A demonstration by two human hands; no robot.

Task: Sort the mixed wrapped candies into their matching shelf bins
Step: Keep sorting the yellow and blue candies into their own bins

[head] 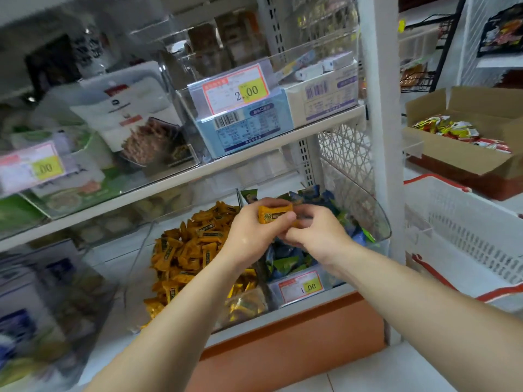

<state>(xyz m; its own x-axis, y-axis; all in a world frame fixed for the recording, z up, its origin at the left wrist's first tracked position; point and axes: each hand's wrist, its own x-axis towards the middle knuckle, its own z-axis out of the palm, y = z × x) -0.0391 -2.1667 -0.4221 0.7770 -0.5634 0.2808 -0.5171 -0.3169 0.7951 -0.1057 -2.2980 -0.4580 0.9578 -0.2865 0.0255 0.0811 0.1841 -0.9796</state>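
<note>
My left hand (252, 230) grips an orange wrapped candy (273, 214) between thumb and fingers, above the divider between two clear bins on the lower shelf. My right hand (317, 236) is close beside it, fingers curled toward the same candy; whether it pinches the wrapper is hidden by blur. The left bin (147, 250) holds a heap of orange candies (186, 250). The right bin (379, 219) holds blue and green wrapped candies (285, 261), partly covered by my hands.
A price tag reading 1.00 (301, 287) fronts the right bin. The upper shelf (254, 157) carries boxed goods and a 2.00 tag (235, 87). A white basket with red trim (467, 233) and a cardboard box of snacks (464, 142) stand at the right.
</note>
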